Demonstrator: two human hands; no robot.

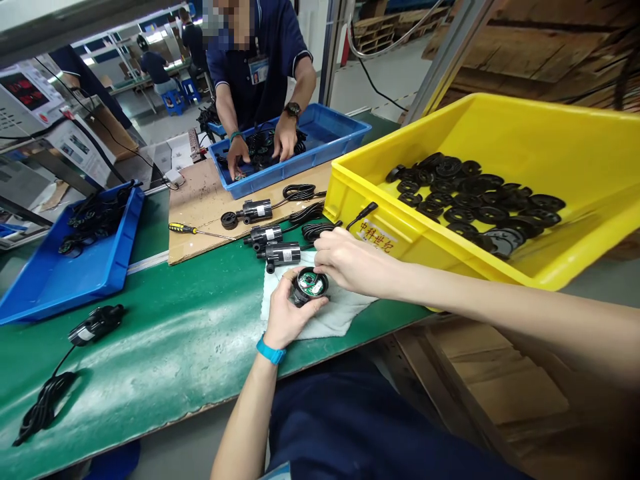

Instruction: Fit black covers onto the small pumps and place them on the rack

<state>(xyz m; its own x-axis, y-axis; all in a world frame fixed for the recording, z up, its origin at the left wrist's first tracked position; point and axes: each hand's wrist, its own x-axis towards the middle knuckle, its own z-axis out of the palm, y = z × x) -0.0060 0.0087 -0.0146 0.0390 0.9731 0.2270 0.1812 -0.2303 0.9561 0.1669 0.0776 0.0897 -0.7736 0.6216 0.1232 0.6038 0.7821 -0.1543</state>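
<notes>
Open black housing [301,294] sits at centre of frame, held above a white cloth [345,317] on the green worktop [165,340]; open end faces up, circuit board [313,285] and some wires exposed, no cover on it. Judging by that, this piece is partway: board is in, closing up looks not yet done. Three black cylindrical units [281,255] with white labels and cables lie just beyond, around centre; they look further along, but can't tell whether fully closed. Topmost has a round black disc [229,221] at its left end, attached or just touching, unclear. Another labelled unit [95,325] lies lower left, cable coiled near it. More stock waiting, it seems: round black parts [470,200] in the yellow bin [425,248] at right, cabled pieces in the blue tray [100,275] at left. Screwdriver [190,229] lies left of the units, not in hand. Pose: left hand [286,312] comes up from bottom centre, fingers curled round the housing's left and near sides, holding it firmly. Right hand [347,261] reaches in from the right edge, forearm nearly level, fingers narrow and bunched at the housing's right rim; can't tell if they pinch a wire or just touch.
</notes>
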